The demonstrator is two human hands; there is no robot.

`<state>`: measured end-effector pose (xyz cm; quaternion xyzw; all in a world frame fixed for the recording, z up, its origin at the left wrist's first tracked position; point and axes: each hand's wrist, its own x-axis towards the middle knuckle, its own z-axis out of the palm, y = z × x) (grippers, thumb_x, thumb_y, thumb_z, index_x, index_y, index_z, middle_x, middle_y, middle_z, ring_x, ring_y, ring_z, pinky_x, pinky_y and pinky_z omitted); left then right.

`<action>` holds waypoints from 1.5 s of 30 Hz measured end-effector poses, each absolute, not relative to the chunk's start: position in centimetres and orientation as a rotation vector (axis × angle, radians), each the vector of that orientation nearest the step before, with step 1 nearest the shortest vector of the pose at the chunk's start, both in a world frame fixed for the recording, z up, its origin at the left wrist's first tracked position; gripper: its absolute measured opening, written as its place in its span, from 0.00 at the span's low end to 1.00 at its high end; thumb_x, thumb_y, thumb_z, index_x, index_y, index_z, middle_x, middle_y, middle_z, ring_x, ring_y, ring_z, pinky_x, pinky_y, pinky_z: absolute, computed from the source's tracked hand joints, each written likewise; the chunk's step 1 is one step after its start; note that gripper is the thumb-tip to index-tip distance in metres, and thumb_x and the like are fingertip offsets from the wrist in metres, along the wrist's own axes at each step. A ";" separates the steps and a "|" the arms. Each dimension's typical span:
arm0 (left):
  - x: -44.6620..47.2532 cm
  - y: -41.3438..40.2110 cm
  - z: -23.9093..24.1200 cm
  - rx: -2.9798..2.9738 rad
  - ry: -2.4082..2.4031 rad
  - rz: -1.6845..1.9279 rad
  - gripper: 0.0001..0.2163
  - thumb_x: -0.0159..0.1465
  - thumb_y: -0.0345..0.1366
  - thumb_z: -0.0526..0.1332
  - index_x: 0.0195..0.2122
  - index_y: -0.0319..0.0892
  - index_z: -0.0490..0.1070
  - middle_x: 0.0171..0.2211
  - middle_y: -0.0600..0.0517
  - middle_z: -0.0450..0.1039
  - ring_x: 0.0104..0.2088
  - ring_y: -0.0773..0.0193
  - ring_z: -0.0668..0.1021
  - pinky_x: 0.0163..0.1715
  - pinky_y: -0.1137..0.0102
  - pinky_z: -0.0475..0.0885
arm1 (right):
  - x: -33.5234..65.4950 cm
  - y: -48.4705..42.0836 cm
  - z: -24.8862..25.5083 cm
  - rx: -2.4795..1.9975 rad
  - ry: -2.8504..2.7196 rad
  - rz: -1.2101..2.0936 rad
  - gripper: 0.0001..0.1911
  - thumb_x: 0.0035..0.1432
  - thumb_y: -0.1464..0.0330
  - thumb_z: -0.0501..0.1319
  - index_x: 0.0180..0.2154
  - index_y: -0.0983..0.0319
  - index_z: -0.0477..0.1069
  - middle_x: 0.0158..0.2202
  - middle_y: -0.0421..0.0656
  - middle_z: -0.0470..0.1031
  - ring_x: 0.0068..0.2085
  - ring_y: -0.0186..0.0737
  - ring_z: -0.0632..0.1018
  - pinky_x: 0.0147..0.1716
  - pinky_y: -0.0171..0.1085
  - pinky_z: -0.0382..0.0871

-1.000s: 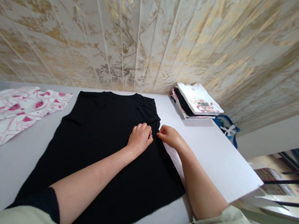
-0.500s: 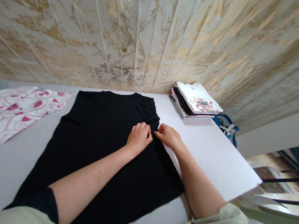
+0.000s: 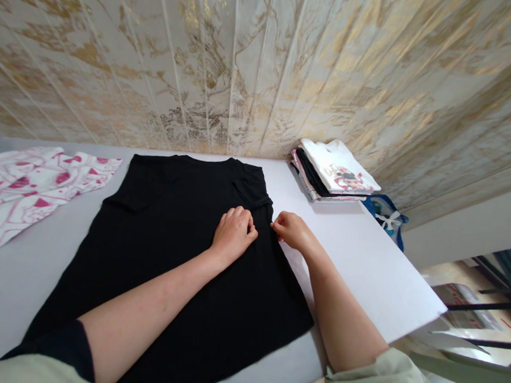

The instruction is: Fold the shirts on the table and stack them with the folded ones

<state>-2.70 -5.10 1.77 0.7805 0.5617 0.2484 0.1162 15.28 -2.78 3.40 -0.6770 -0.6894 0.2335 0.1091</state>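
A black T-shirt (image 3: 180, 232) lies spread on the white table, its neck end toward the wall and its lower part toward me. My left hand (image 3: 234, 232) rests on its right half, fingers curled down and thumb drawn in against the fabric. At the shirt's right side edge, just under the bunched sleeve, my right hand (image 3: 291, 229) pinches the cloth between thumb and fingertips. Creases gather around the right sleeve, while the left sleeve lies flatter.
A pile of folded clothes (image 3: 333, 173), a white printed top uppermost, sits at the back right of the table (image 3: 365, 266). White-and-pink patterned cloth (image 3: 27, 189) lies on the left. A blue bag (image 3: 389, 220) is beyond the right edge. Gold-patterned curtain (image 3: 231, 64) hangs behind.
My right hand has shifted slightly right along the shirt's edge. My left hand has moved a little to the left, so the gap between them is wider.
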 end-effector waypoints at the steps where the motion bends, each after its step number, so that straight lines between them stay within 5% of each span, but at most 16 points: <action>1: -2.7 -5.1 1.8 2.284 1.650 0.728 0.05 0.60 0.29 0.57 0.28 0.45 0.62 0.35 0.50 0.68 0.41 0.57 0.71 0.41 0.63 0.66 | 15.5 -2.7 3.2 -1.969 -2.015 0.727 0.08 0.58 0.68 0.59 0.26 0.60 0.67 0.18 0.38 0.71 0.24 0.35 0.73 0.26 0.32 0.59; 10: -2.9 -5.1 1.5 2.317 1.625 0.703 0.05 0.60 0.30 0.57 0.29 0.45 0.62 0.35 0.51 0.69 0.40 0.58 0.71 0.40 0.64 0.65 | 16.0 -2.3 2.3 -1.880 -1.891 0.809 0.04 0.54 0.74 0.56 0.28 0.60 0.66 0.19 0.36 0.72 0.22 0.33 0.73 0.26 0.31 0.62; 17: -3.0 -5.1 1.5 2.329 1.615 0.689 0.05 0.61 0.30 0.57 0.29 0.45 0.62 0.36 0.51 0.69 0.40 0.58 0.71 0.40 0.64 0.64 | 14.3 -3.2 3.5 -1.891 -1.918 0.542 0.11 0.57 0.59 0.60 0.28 0.59 0.64 0.28 0.39 0.73 0.30 0.36 0.73 0.31 0.33 0.61; 22: -2.9 -5.1 1.6 2.319 1.634 0.671 0.05 0.61 0.30 0.56 0.29 0.45 0.62 0.36 0.51 0.70 0.41 0.57 0.72 0.41 0.63 0.65 | 13.8 -3.0 2.9 -1.982 -1.916 0.442 0.08 0.55 0.65 0.61 0.28 0.58 0.62 0.29 0.39 0.72 0.32 0.37 0.72 0.30 0.33 0.59; 29: -3.0 -5.0 2.0 2.241 1.637 0.731 0.06 0.60 0.30 0.56 0.28 0.46 0.60 0.34 0.51 0.70 0.38 0.58 0.73 0.40 0.63 0.66 | 15.4 -2.1 2.7 -1.756 -1.497 0.954 0.09 0.53 0.68 0.59 0.28 0.57 0.57 0.18 0.31 0.62 0.20 0.32 0.67 0.22 0.31 0.61; 38: -3.2 -4.7 2.0 2.110 1.599 0.776 0.05 0.59 0.28 0.57 0.30 0.46 0.61 0.29 0.55 0.71 0.33 0.61 0.75 0.36 0.66 0.66 | 15.2 -2.6 3.9 -1.477 -1.153 1.456 0.16 0.46 0.63 0.65 0.34 0.57 0.60 0.21 0.29 0.59 0.20 0.28 0.63 0.21 0.28 0.58; 45: -3.4 -5.0 1.8 2.261 1.498 0.762 0.09 0.61 0.26 0.54 0.38 0.47 0.66 0.37 0.53 0.73 0.40 0.59 0.74 0.41 0.65 0.65 | 15.2 -2.8 4.1 -1.404 -1.043 1.684 0.11 0.47 0.65 0.65 0.30 0.60 0.64 0.23 0.33 0.65 0.23 0.28 0.67 0.26 0.29 0.63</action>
